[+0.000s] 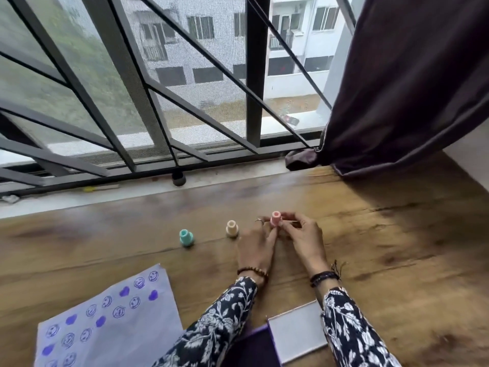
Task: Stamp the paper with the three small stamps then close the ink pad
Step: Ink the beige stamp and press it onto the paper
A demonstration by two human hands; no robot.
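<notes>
Two hands meet on the pink stamp (275, 219), a small spool-shaped plastic piece with a hollow round top. The left hand (255, 250) has its fingertips pinched against the stamp's near left side, a ring on one finger; the right hand (304, 241) curls its fingers around the stamp from the right, thumb and forefinger pressed to it. Whether the stamp's base touches the table is hidden by the fingers.

Just left of the left hand stands the cream stamp (232, 228), upright on the table (397, 234), same spool shape with an open top. Further left, apart from it, the teal stamp (186, 237) stands upright too. The table is wood-grained, brown with darker streaks and a faint sheen.

Both wrists carry beaded bracelets, and both sleeves are dark cloth with a white floral print.

Near the lower left lies the paper (111, 321), pale lilac, flat, one far corner lapping another sheet. It bears rows of purple-blue prints: outlined smiley faces and solid heart-like blobs. No writing can be read on it.

Between the forearms, at the bottom edge, the ink pad (264, 348) lies open: a dark purple tray partly hidden by the left sleeve, with its flat, pale grey, rectangular lid (297, 332) swung out to the right.
</notes>
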